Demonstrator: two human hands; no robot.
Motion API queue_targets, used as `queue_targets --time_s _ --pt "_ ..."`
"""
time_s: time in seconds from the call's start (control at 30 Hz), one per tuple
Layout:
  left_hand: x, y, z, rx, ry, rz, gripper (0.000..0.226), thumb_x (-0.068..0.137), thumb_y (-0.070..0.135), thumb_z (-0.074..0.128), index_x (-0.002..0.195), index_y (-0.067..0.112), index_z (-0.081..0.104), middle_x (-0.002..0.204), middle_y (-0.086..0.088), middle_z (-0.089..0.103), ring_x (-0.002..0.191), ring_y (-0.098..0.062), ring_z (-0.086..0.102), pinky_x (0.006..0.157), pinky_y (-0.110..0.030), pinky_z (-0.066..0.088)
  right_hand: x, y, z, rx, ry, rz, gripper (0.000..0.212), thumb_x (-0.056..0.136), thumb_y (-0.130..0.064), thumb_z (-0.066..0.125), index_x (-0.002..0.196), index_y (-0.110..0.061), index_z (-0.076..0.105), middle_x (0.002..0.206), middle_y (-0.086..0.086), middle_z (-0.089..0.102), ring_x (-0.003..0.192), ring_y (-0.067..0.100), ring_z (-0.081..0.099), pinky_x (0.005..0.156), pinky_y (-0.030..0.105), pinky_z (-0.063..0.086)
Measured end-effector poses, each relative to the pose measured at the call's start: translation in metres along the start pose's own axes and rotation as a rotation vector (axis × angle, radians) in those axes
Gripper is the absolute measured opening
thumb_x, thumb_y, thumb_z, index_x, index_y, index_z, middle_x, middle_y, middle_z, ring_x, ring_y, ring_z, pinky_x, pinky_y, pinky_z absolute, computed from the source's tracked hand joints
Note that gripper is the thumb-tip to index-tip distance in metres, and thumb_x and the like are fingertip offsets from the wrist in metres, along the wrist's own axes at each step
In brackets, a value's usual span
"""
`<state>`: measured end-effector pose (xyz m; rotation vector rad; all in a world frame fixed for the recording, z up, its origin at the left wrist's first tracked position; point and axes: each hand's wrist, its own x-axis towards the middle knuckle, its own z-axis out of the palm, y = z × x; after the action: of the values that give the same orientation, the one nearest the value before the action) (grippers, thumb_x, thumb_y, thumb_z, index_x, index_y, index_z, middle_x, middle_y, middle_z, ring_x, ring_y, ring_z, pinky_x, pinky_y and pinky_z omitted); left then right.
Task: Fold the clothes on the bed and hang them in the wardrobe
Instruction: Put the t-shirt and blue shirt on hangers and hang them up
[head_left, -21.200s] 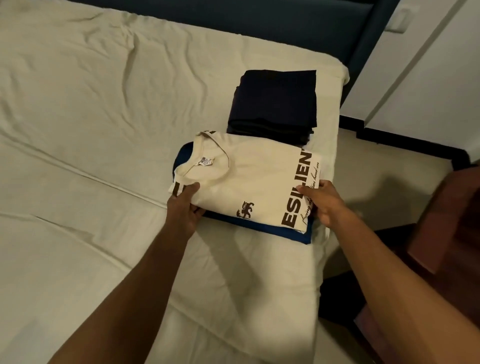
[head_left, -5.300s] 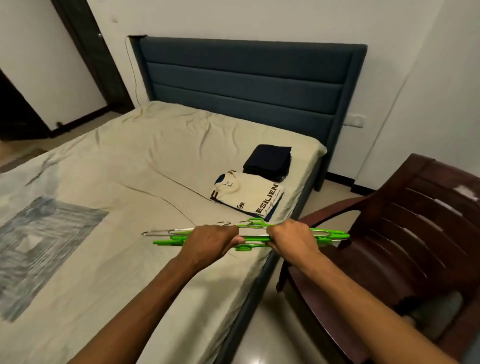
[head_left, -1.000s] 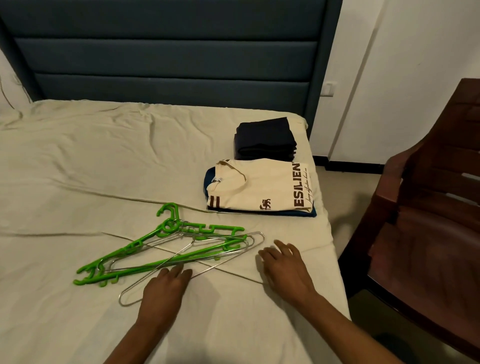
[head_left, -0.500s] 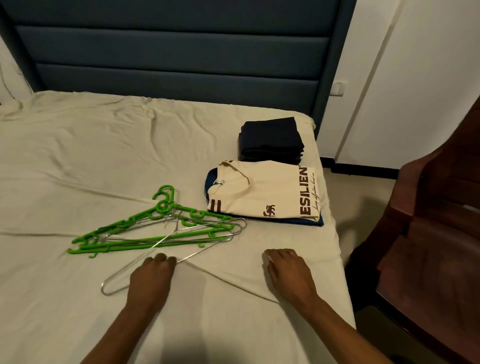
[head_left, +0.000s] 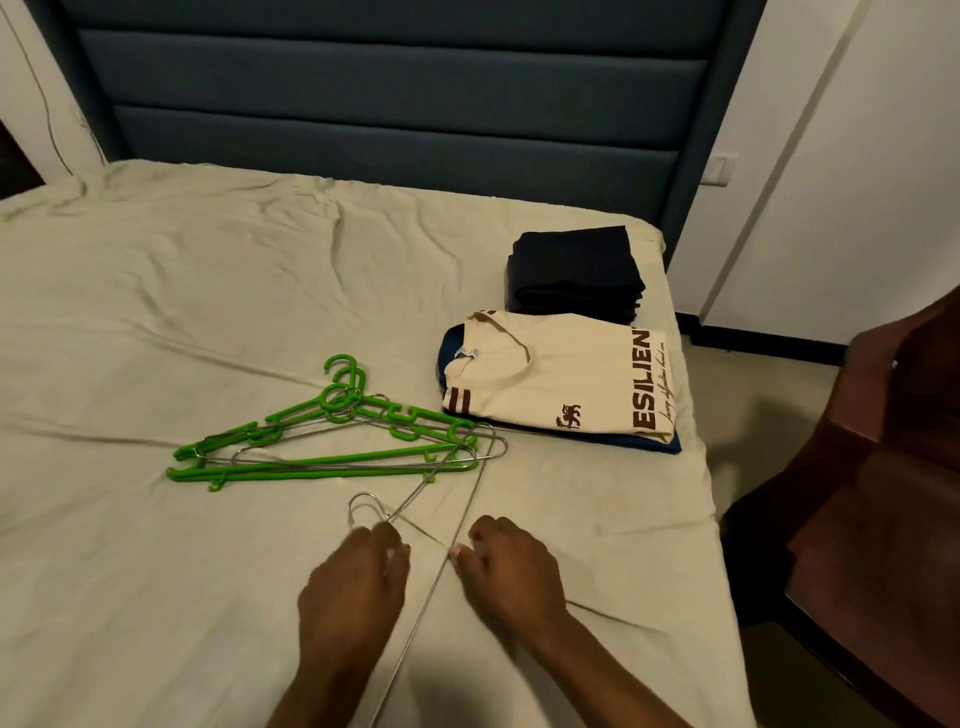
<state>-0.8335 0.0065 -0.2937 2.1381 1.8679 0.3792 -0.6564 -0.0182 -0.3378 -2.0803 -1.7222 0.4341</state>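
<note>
Clothes are lying folded in two piles near the right edge of the bed (head_left: 156, 312): a dark navy stack (head_left: 574, 273) nearer the headboard (head_left: 389, 93), and a cream T-shirt (head_left: 561, 384) sitting on a blue garment (head_left: 649, 444) that is mostly hidden beneath it. The print on the shirt is reading "ESILIEN", its start cut off by the fold; the script line beside it is too small to read. Green hangers (head_left: 322, 436) are lying tangled with wire ones. The left hand (head_left: 358, 582) is curling its fingers at the neck of a wire hanger (head_left: 447, 519), while the right hand (head_left: 509, 571) is bending its fingertips against the long wire; whether either is actually gripping is unclear. A brown chair (head_left: 878, 493) is partly cut off at right.
</note>
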Motion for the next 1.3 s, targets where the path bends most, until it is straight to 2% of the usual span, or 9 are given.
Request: queue_targets --time_s 0.07,0.17,0.3,0.4,0.57,0.7,0.9,1.07,1.3 --pt "0.013 -0.013 -0.003 -0.115 0.161 -0.059 0.039 0.095 0.046 0.056 0.128 0.027 0.053 0.117 -0.002 0.057 0.109 -0.027 0.058 0.080 -0.041 0.050 0.000 -0.006 0.002 -0.008 -0.011 0.026 0.038 0.092 -0.056 0.045 0.111 -0.023 0.053 0.106 -0.003 0.063 0.097 0.023 0.060 0.070 0.033 0.040" --pt "0.046 -0.029 0.013 -0.188 0.033 -0.208 0.067 0.093 0.050 0.060 0.145 0.012 0.041 0.132 -0.016 0.053 0.121 -0.037 0.051 0.091 -0.046 0.045 0.004 -0.011 0.002 -0.058 -0.043 0.045 0.036 0.093 -0.051 0.051 0.111 -0.020 0.048 0.107 0.000 0.064 0.098 0.025 0.061 0.069 0.034 0.039" --pt "0.081 -0.021 0.026 -0.396 -0.102 -0.229 0.030 0.094 0.049 0.060 0.100 0.021 0.068 0.092 -0.001 0.073 0.096 -0.027 0.066 0.078 -0.033 0.046 0.006 -0.008 -0.002 -0.033 -0.104 0.032 0.030 0.093 -0.044 0.051 0.113 -0.022 0.049 0.110 -0.001 0.064 0.101 0.025 0.061 0.075 0.035 0.043" --pt "0.083 -0.016 0.020 -0.618 -0.155 -0.154 0.037 0.099 0.035 0.059 0.066 0.021 0.068 0.051 0.012 0.059 0.055 -0.014 0.056 0.059 -0.028 0.040 0.011 0.005 -0.014 0.004 -0.092 0.060 0.018 0.091 -0.034 0.045 0.102 -0.024 0.055 0.101 -0.002 0.067 0.095 0.025 0.062 0.074 0.035 0.049" --pt "0.070 -0.022 -0.017 -0.813 -0.184 -0.026 0.036 0.099 0.039 0.051 0.067 0.026 0.061 0.046 0.008 0.044 0.040 -0.009 0.036 0.047 -0.019 0.027 0.050 0.027 -0.041 -0.044 0.180 0.074 0.012 0.095 -0.028 0.049 0.097 -0.023 0.059 0.095 -0.002 0.065 0.090 0.024 0.061 0.070 0.036 0.049" --pt "0.070 -0.028 -0.046 -0.979 -0.231 -0.073 0.036 0.107 0.018 0.042 0.079 0.005 0.059 0.047 0.005 0.032 0.039 -0.007 0.025 0.040 -0.015 0.020 0.094 0.021 -0.052 -0.099 0.261 -0.024 0.022 0.092 -0.020 0.055 0.112 -0.016 0.063 0.107 0.004 0.063 0.099 0.027 0.057 0.071 0.038 0.050" --pt "0.076 -0.048 -0.026 -0.295 -0.428 -0.009 0.045 0.105 0.021 0.044 0.068 0.024 0.070 0.053 0.006 0.055 0.048 -0.005 0.050 0.051 -0.014 0.036 0.141 0.015 -0.040 -0.245 0.231 -0.105 0.026 0.086 -0.014 0.060 0.110 -0.008 0.065 0.103 0.012 0.064 0.093 0.035 0.057 0.066 0.039 0.046" --pt "0.073 -0.038 -0.013 -0.821 -0.733 -0.123 0.040 0.109 0.019 0.037 0.080 0.001 0.059 0.049 0.001 0.030 0.042 -0.010 0.023 0.041 -0.018 0.019 0.141 0.028 -0.030 -0.214 0.262 -0.121 0.027 0.082 -0.008 0.059 0.107 -0.009 0.067 0.104 0.012 0.065 0.089 0.035 0.059 0.066 0.041 0.050" --pt "0.088 -0.051 -0.030 -1.037 -0.490 -0.101 0.039 0.100 0.035 0.049 0.077 0.004 0.055 0.051 0.002 0.023 0.044 -0.008 0.015 0.043 -0.015 0.014 0.146 0.049 -0.062 -0.213 0.286 -0.099 0.029 0.094 -0.018 0.060 0.122 -0.013 0.063 0.121 0.009 0.063 0.107 0.034 0.056 0.082 0.043 0.047"
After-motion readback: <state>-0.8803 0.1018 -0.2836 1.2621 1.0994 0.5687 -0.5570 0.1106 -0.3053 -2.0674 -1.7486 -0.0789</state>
